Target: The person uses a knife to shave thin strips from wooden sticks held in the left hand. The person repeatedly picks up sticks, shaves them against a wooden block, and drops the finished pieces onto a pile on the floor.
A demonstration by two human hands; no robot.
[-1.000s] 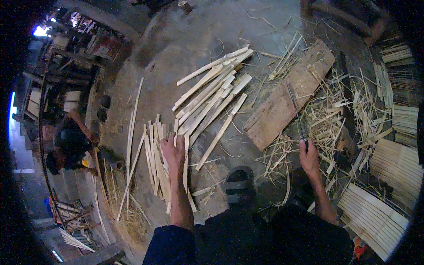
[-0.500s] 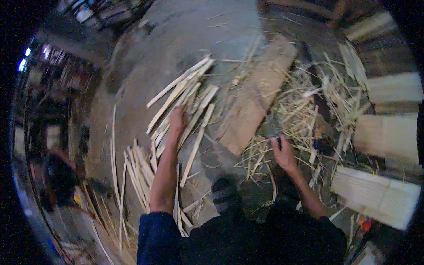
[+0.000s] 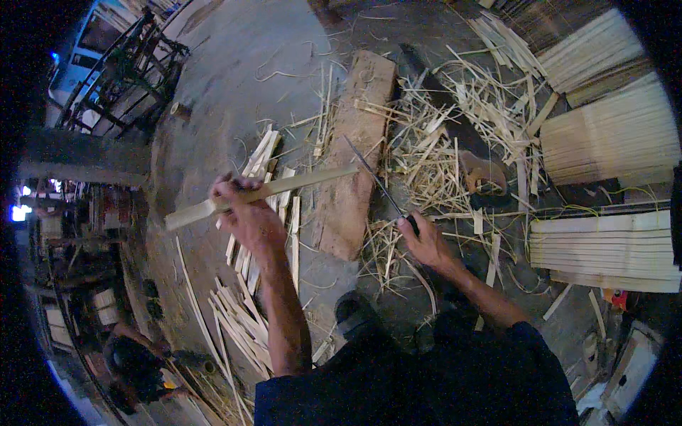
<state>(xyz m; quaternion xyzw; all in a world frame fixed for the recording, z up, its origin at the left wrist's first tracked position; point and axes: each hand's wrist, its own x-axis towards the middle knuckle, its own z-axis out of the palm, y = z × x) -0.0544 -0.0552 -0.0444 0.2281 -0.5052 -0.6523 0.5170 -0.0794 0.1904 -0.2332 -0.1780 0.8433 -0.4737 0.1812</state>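
My left hand (image 3: pixel 250 216) is closed around a long flat bamboo strip (image 3: pixel 305 182), raised above the floor and lying crosswise. The strip's right end reaches over a thick wooden plank (image 3: pixel 348 206). In my right hand (image 3: pixel 425 243) is a knife (image 3: pixel 376 177) with a dark handle and a long thin blade, its tip pointing up and left over the plank. The blade passes close to the strip's right end; I cannot tell whether they touch. Beneath my left hand lies a pile of split strips (image 3: pixel 264 160), and a second pile (image 3: pixel 241 323) is nearer me.
Shavings and thin offcuts (image 3: pixel 433 156) heap to the right of the plank. Bundles of pale strips (image 3: pixel 604 248) stack along the right side. Another person (image 3: pixel 135 362) is at the lower left, by long strips. A dark metal frame (image 3: pixel 121 85) stands at the far left.
My left hand has lifted a bamboo strip from the pile and turned it crosswise. The knife in my right hand now shows clearly over the plank. The whole view has shifted.
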